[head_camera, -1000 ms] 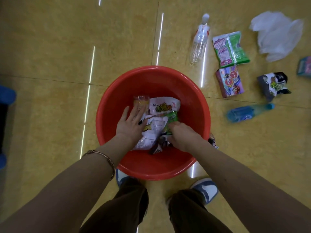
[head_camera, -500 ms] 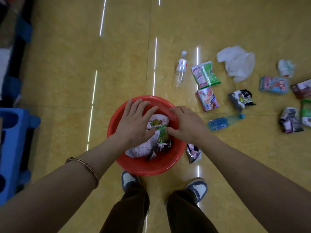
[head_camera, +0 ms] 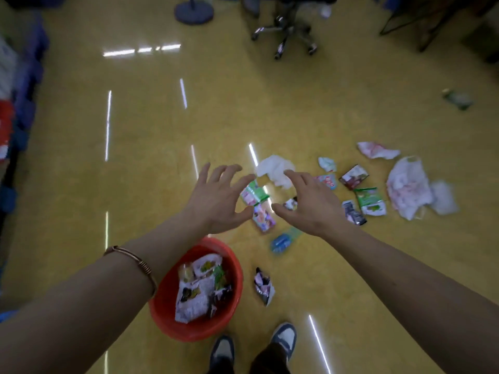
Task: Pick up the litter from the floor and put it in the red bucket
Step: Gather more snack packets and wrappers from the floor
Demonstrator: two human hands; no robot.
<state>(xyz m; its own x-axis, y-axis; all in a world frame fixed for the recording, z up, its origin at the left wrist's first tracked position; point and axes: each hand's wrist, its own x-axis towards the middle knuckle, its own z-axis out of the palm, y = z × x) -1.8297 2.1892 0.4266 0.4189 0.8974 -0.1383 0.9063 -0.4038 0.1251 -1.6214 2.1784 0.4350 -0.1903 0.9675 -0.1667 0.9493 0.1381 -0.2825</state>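
The red bucket [head_camera: 164,309] stands on the floor by my feet, holding several snack wrappers [head_camera: 201,288]. My left hand [head_camera: 216,198] and my right hand [head_camera: 307,203] are raised in front of me, both empty with fingers spread. Behind them on the floor lie a green packet [head_camera: 253,194], a pink packet [head_camera: 263,218], a blue bottle [head_camera: 283,240] and a white plastic bag [head_camera: 275,168]. A crumpled wrapper [head_camera: 263,286] lies just right of the bucket. More wrappers [head_camera: 368,201] and a large white bag [head_camera: 409,186] lie further right.
An office chair base [head_camera: 286,33] and a round stand base [head_camera: 194,9] are at the far end of the yellow floor. Blue crates [head_camera: 24,85] line the left edge. A lone piece of litter [head_camera: 457,99] lies far right. My shoes [head_camera: 283,337] are below.
Both hands have come up out of the bucket, empty, leaving the wrappers inside. The view has risen and tilted forward, showing more of the room.
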